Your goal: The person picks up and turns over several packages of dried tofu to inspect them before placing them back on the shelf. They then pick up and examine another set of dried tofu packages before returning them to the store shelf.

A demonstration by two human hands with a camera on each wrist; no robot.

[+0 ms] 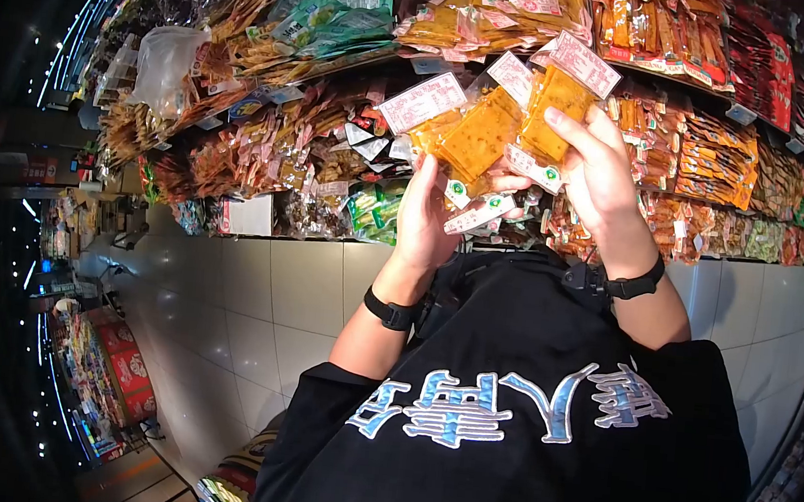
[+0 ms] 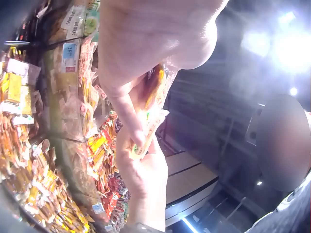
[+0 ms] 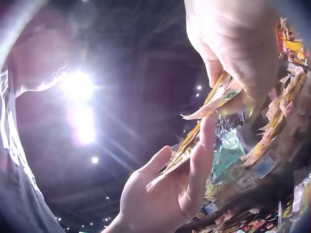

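Three flat, clear snack packets with orange-brown contents and pink-and-white header labels are fanned out in front of the shirt. My right hand (image 1: 602,173) pinches the rightmost packet (image 1: 545,130), its thumb lying across the front. With the thumb at their lower left edge, my left hand (image 1: 424,219) holds the middle packet (image 1: 481,136) and the left packet (image 1: 430,131), which partly overlap. White strips with green marks run along the packets' lower ends. In the right wrist view the left hand (image 3: 167,189) supports the packets from below, and the right hand (image 3: 238,48) is above.
Tiered shelves of packed snacks rise just ahead, with green packets (image 1: 337,11) at upper left and similar orange packets (image 1: 509,7) at the top. A clear plastic bag (image 1: 167,68) hangs at left. Pale floor tiles (image 1: 294,280) lie below the shelves.
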